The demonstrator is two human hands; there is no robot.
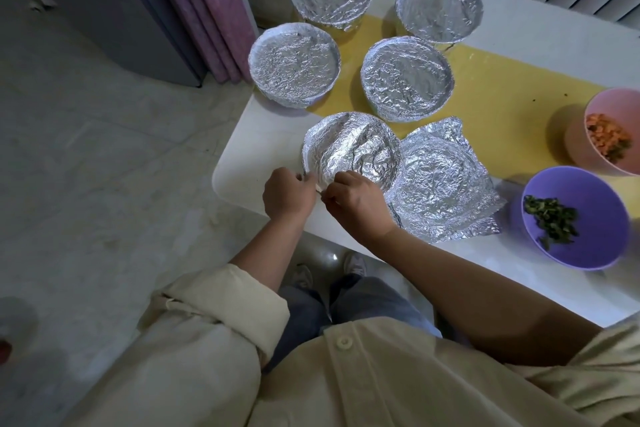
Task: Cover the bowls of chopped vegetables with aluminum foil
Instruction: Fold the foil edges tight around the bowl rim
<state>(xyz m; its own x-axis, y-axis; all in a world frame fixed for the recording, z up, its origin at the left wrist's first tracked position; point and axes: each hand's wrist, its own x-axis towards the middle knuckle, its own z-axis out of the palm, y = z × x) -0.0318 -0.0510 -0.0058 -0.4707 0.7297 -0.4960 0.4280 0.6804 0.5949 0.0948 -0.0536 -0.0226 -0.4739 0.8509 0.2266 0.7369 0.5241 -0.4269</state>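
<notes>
- Both hands work at the 6 o'clock edge of a half-wrapped bowl (377, 146): the left hand (289, 191) and the right hand (357, 200) each have curled fingers pinching the loose foil (329, 163) there
- That bowl sits near the front left corner of the table (263, 135); its foil hugs the rim from 12 to 3 o'clock, a flap sticks out at 9 o'clock, and the top is creased and slack
- Step in hand, as I judge it: tucking the foil down round this bowl's rim
- The next move likely calls for drawing the sheet taut toward 6 o'clock, then pressing it under the rim round to 9 o'clock, gently, since thin foil tears
- Bowls counted: eight
- Four sealed bowls (407, 78) stand in a two-by-two block at 12 o'clock of the hands, partly on a yellow mat (502, 94)
- One draped bowl (446, 180) lies at 3 o'clock, touching the half-wrapped one, its foil corners unfolded
- Two uncovered bowls stand farther out at 3 o'clock: a purple bowl (588, 253) with chopped greens (550, 218) and a pink bowl (609, 104) with orange pieces (604, 135)
- By my tally: four finished, two under way, two without foil
</notes>
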